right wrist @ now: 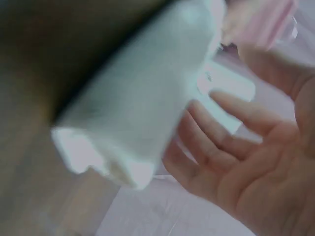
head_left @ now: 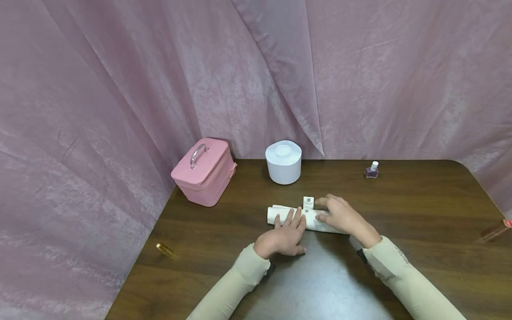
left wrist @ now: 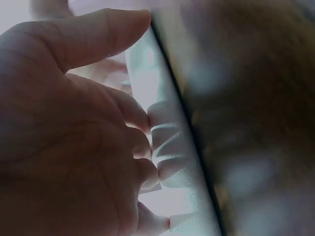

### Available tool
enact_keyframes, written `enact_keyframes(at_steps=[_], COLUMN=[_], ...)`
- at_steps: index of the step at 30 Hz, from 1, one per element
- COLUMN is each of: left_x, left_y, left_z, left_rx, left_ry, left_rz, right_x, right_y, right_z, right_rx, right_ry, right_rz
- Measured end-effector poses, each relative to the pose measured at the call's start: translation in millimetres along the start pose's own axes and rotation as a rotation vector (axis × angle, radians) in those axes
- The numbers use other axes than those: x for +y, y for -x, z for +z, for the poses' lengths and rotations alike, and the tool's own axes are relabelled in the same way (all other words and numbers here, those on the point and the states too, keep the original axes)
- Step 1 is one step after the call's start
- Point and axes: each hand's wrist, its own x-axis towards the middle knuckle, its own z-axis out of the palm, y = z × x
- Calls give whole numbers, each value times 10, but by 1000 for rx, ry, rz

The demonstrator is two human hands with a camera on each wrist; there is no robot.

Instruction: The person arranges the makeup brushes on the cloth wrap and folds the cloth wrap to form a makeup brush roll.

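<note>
A white rolled-up pouch (head_left: 272,215) lies crosswise on the table in front of me. From its far side a short strap (head_left: 308,201) with a metal snap sticks out, flat and unfastened; a second snap sits on the roll below it. My left hand (head_left: 282,239) rests on the roll's left half, fingers spread and fingertips pressing its top. The thumb stays off to the near side. My right hand (head_left: 343,216) is over the right half, its index fingertip close beside the strap. In the right wrist view its fingers (right wrist: 211,142) extend along the roll's far side.
A pink vanity case (head_left: 206,173) with a metal handle stands at the back left. Right of it is a white round container (head_left: 283,163). A nail polish bottle (head_left: 371,170) stands back right, a gold tube (head_left: 165,250) lies left, and a brownish box-like item (head_left: 496,231) sits at the right edge.
</note>
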Motion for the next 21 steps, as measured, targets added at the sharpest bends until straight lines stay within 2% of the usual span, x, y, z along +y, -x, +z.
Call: enact_keyframes(at_steps=[4, 9, 14, 21], left_x=[11, -15, -54, -78], left_y=[-14, -7, 6, -23], left_z=[21, 40, 51, 69], left_rx=[10, 15, 14, 6], left_ry=[-5, 19, 59, 66], left_rz=[-10, -5, 24, 40], right_x=[49, 97, 107, 122], right_y=[-218, -411, -445, -407], right_z=[-48, 21, 97, 166], right_rx=[74, 27, -9, 33], right_ry=[-45, -55, -59, -23], right_rz=[35, 62, 43, -52])
